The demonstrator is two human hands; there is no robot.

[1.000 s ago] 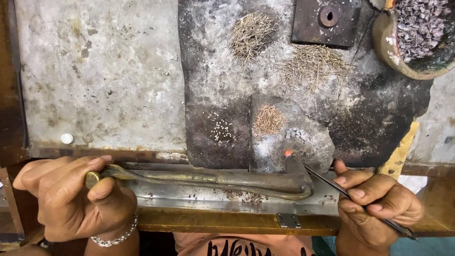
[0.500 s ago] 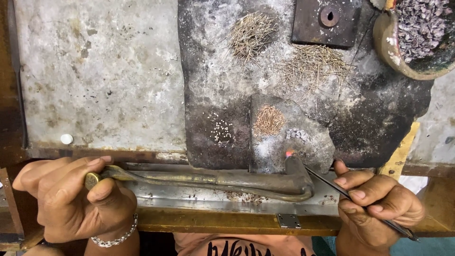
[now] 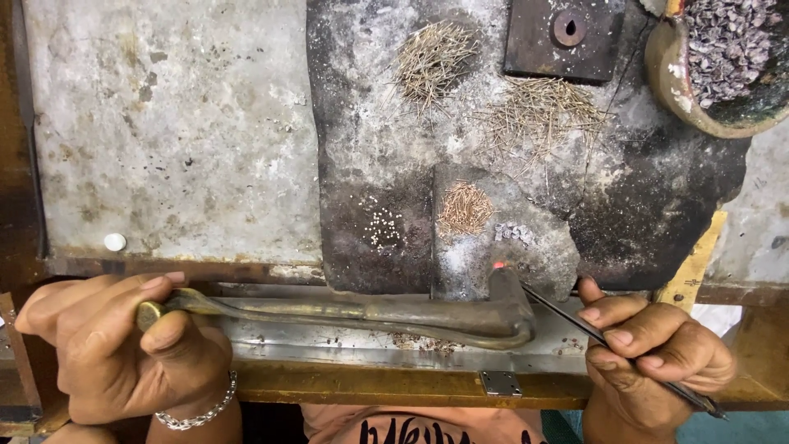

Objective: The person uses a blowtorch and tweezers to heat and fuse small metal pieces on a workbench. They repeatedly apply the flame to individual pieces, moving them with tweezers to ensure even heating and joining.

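Head view: left hand (image 3: 115, 345) clenches the brass end of a long curved blowpipe (image 3: 353, 311) lying along the bench's near edge. Right hand (image 3: 653, 353) pinches thin tweezers (image 3: 567, 316), tips at a glowing red speck (image 3: 497, 265) on the charred soldering slab (image 3: 370, 148).

A metalworker's workshop: scorched soldering slab (image 3: 362, 148), wire-pin heaps (image 3: 431, 57), brass blowpipe (image 3: 345, 311).

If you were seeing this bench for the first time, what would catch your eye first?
A tiny red-hot glow sits at the charred slab's front edge, where the blowpipe from the left hand meets the tweezers in the right hand. Heaps of thin wire pins lie further back.
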